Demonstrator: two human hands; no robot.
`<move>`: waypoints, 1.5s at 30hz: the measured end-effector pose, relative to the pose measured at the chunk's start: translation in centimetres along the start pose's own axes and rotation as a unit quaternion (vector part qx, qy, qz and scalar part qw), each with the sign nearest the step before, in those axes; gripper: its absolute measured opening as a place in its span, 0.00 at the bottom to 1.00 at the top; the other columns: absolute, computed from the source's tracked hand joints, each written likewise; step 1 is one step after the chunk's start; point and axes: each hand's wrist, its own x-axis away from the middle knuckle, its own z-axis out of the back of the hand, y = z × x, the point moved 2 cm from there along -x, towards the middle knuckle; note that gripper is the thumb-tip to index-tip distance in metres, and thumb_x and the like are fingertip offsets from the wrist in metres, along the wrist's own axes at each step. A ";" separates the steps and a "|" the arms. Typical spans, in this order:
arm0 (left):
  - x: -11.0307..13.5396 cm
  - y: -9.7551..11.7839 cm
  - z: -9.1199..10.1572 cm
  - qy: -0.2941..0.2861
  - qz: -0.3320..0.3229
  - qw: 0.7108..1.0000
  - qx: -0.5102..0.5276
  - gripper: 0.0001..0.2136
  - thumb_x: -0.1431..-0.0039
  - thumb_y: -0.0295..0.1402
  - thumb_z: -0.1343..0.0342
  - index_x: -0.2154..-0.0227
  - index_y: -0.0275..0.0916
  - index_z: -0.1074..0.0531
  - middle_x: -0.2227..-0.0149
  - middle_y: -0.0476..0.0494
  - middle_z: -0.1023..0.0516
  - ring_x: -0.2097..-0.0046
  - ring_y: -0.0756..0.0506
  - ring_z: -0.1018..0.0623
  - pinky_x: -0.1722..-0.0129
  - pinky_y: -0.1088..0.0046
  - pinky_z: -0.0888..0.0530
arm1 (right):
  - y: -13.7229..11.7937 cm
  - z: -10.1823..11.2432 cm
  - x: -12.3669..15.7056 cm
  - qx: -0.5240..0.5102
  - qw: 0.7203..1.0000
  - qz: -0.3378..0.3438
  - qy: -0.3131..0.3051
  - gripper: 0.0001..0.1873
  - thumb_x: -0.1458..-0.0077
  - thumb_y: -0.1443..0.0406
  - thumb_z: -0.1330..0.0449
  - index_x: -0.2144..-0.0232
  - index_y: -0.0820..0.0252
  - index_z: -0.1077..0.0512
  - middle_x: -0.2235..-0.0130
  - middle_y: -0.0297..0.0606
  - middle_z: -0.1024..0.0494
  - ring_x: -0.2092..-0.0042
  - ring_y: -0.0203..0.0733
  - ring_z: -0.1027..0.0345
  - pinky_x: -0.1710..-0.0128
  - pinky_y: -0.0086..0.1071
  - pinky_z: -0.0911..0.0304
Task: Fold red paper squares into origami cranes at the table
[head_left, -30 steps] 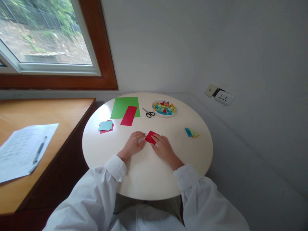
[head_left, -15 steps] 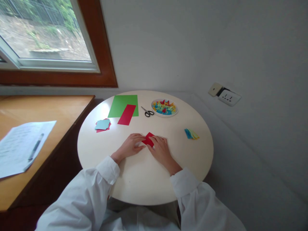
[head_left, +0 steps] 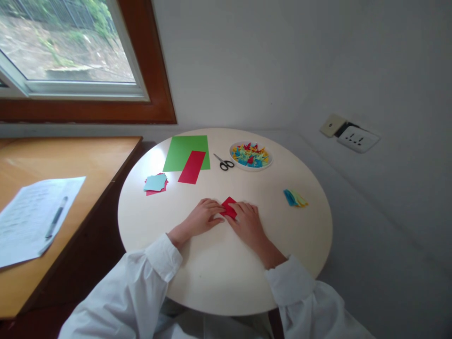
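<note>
A small red paper square (head_left: 229, 203) lies on the round white table (head_left: 219, 273), one corner pointing away from me. My left hand (head_left: 203, 217) holds its left side, fingertips pressed on the paper. From the other side, my right hand (head_left: 248, 223) presses down over the right part, so its fingers hide some of the sheet. Whether the paper has a fold in it cannot be made out. Beyond my hands lie a red paper strip (head_left: 192, 168) on a green sheet (head_left: 171, 157) and scissors (head_left: 224, 163) with black handles.
A white dish (head_left: 270, 162) of colourful folded paper pieces stands at the back. Fanned blue and yellow papers (head_left: 295, 198) lie on the right, stacked light-blue squares (head_left: 155, 182) on the left. A wooden desk (head_left: 88, 155) bears written sheets (head_left: 28, 207) and a pen (head_left: 56, 217).
The camera view has shifted, so the table and things on it appear farther right. Both hands stay on the red paper with nearly the same hold.
</note>
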 end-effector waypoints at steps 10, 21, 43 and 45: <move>-0.9 -1.1 -0.7 0.024 0.005 1.000 0.011 0.08 0.43 0.32 0.47 0.65 0.43 0.24 0.61 0.45 0.21 0.57 0.45 0.25 0.53 0.65 0.33 | 0.2 -0.2 0.2 -0.055 0.998 -0.030 -0.010 0.12 0.46 0.64 0.44 0.57 0.57 0.31 0.58 0.43 0.24 0.55 0.47 0.33 0.56 0.40 0.45; -1.0 -0.8 -0.3 0.001 0.012 0.999 0.031 0.07 0.45 0.33 0.44 0.64 0.40 0.25 0.61 0.45 0.21 0.58 0.46 0.25 0.53 0.65 0.34 | 1.3 -0.5 0.6 -0.135 0.991 -0.004 -0.009 0.16 0.52 0.68 0.38 0.58 0.58 0.30 0.57 0.42 0.23 0.55 0.46 0.30 0.55 0.41 0.40; -0.7 -1.3 -1.0 0.059 0.032 0.995 0.070 0.08 0.42 0.32 0.49 0.67 0.39 0.25 0.65 0.43 0.21 0.60 0.46 0.26 0.56 0.66 0.31 | 0.5 0.6 0.2 -0.171 0.985 -0.015 -0.012 0.11 0.53 0.67 0.37 0.64 0.56 0.29 0.60 0.38 0.22 0.57 0.44 0.30 0.55 0.41 0.42; -0.6 -1.4 -1.0 0.061 0.043 0.996 0.054 0.08 0.42 0.33 0.48 0.67 0.39 0.25 0.64 0.43 0.22 0.58 0.46 0.26 0.55 0.65 0.32 | 0.6 0.6 0.2 -0.192 0.981 -0.022 -0.015 0.07 0.50 0.70 0.40 0.66 0.57 0.29 0.62 0.36 0.21 0.59 0.42 0.30 0.56 0.39 0.42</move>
